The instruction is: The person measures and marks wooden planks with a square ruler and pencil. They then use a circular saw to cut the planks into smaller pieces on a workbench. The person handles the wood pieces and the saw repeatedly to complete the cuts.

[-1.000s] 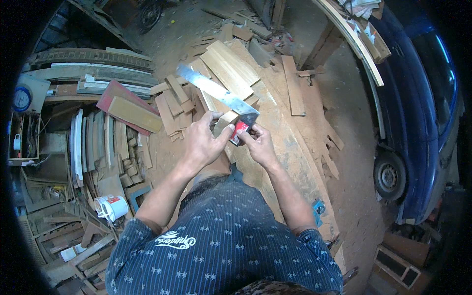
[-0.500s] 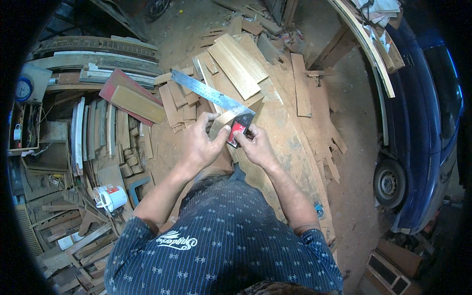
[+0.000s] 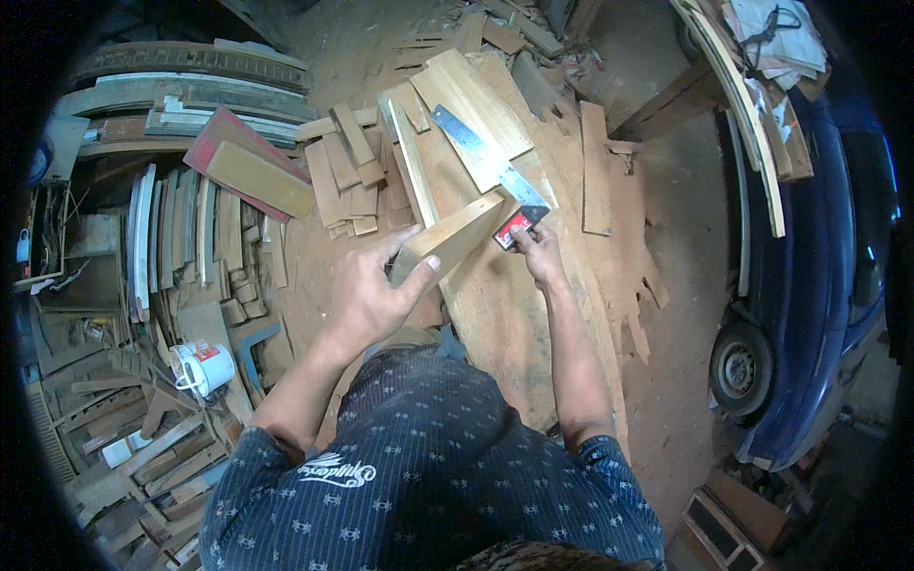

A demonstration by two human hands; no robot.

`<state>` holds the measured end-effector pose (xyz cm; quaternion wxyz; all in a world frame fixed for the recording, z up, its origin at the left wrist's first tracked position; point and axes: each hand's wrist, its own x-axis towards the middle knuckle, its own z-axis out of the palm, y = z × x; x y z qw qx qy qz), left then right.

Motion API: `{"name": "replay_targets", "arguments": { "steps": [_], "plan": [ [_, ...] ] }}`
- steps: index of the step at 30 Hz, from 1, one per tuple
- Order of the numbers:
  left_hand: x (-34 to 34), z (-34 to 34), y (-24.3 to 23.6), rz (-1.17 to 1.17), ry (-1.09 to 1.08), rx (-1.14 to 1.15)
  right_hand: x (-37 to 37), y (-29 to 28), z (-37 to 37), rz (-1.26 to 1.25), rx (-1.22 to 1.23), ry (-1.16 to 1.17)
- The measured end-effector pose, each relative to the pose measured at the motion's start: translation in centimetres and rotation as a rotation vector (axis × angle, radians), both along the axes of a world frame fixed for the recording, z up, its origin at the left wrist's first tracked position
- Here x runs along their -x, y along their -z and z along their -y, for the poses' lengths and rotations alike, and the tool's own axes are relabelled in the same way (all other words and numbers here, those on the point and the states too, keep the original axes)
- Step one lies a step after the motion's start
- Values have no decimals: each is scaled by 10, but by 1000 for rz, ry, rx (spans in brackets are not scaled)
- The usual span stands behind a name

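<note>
A white tub (image 3: 206,366) with a red label sits low at your left among scraps, while your left hand (image 3: 373,297) clamps the block (image 3: 447,240) over the board (image 3: 505,305) and your right hand (image 3: 536,253) pinches the square (image 3: 488,164) by its red handle.

White round tub (image 3: 205,366) with red label band, lower left on floor among wood scraps, handle side facing left. Small red-and-white label patch (image 3: 515,225) on the dark stock of the metal square, centre, just beside the right hand's fingertips. Pale papers or bags (image 3: 766,33) piled at top right on the curved boards, dark cord across them; kind unclear. Dark box with pale edging (image 3: 728,528) at bottom right, near the blue car's wheel. Small white tag-like item (image 3: 23,249) at far left edge, too small to tell. No screens, no signs.
</note>
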<state>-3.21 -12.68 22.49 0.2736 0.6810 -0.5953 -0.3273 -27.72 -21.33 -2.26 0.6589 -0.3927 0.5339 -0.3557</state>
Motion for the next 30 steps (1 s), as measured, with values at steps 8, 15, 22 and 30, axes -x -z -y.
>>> {"name": "replay_targets", "arguments": {
  "steps": [8,15,22,30],
  "plan": [
    [-9,13,-9,-41,-6,-97,-22,3,32,-21,-22,-168],
    [-14,19,-9,-48,8,-121,-27,-1,27,-75,-56,-189],
    [-12,26,0,-74,-32,-30,-27,1,30,-74,-62,-169],
    [-18,26,-6,-120,-34,-141,17,73,-13,-43,-42,204]
  ]
}}
